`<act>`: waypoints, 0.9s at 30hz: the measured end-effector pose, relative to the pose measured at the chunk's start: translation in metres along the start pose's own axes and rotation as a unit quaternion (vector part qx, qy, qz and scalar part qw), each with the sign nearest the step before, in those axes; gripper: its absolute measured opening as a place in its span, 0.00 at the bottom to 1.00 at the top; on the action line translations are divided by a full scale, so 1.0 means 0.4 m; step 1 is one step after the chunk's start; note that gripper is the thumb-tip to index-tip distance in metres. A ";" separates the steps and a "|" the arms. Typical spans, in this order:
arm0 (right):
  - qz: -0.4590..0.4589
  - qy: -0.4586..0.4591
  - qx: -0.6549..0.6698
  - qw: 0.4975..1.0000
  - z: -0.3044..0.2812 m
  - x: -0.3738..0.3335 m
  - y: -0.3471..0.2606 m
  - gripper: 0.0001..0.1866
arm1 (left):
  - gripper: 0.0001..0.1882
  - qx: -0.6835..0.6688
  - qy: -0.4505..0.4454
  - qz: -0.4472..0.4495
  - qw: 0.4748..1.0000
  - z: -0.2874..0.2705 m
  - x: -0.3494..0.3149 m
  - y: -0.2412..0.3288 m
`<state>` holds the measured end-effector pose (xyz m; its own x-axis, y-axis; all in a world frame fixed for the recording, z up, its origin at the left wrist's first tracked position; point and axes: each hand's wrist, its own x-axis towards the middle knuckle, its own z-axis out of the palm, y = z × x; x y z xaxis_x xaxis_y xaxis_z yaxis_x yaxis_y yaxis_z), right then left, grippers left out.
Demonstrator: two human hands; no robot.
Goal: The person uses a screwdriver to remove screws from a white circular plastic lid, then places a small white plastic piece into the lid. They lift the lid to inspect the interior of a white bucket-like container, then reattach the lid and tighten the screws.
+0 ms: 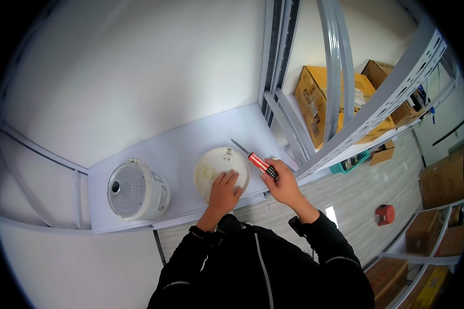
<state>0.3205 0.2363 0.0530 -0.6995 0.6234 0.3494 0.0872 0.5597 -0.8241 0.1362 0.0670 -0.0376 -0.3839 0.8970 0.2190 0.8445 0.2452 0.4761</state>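
My right hand is closed round the handle of a screwdriver, which is red and white with a black, dotted end. Its metal shaft points up and to the left, over the far right edge of a round white lid or base. On that round piece rests my left hand, fingers stretched out, lying flat on its near right part. A small fitting shows at the piece's far edge. To the left stands a white cylindrical appliance body with a grey perforated top and a dark round hole in it.
The pale shelf carries these things, with a white wall behind. Grey metal posts and a slotted rail rise at the right. Beyond them are a yellow carton, a teal bin and, on the floor, a red stool.
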 end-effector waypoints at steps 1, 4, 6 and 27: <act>0.010 0.005 0.008 1.000 -0.009 0.001 -0.003 0.22 | 0.28 0.021 -0.001 0.008 1.000 0.004 -0.006 -0.005; 0.037 0.002 0.027 0.999 -0.030 -0.001 -0.004 0.22 | 0.27 0.038 -0.023 0.017 0.999 -0.010 -0.006 -0.008; 0.021 0.000 0.017 1.000 -0.038 0.001 -0.008 0.22 | 0.25 0.050 -0.031 -0.001 0.998 -0.015 -0.005 -0.023; -0.035 -0.053 -0.060 0.996 -0.015 0.021 -0.061 0.21 | 0.40 0.056 0.067 -0.081 0.993 0.029 -0.007 -0.010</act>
<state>0.3166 0.2310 0.0787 -0.7775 0.5226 0.3500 0.1147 0.6650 -0.7380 0.1383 0.0678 -0.0499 -0.5579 0.7875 0.2620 0.8012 0.4287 0.4174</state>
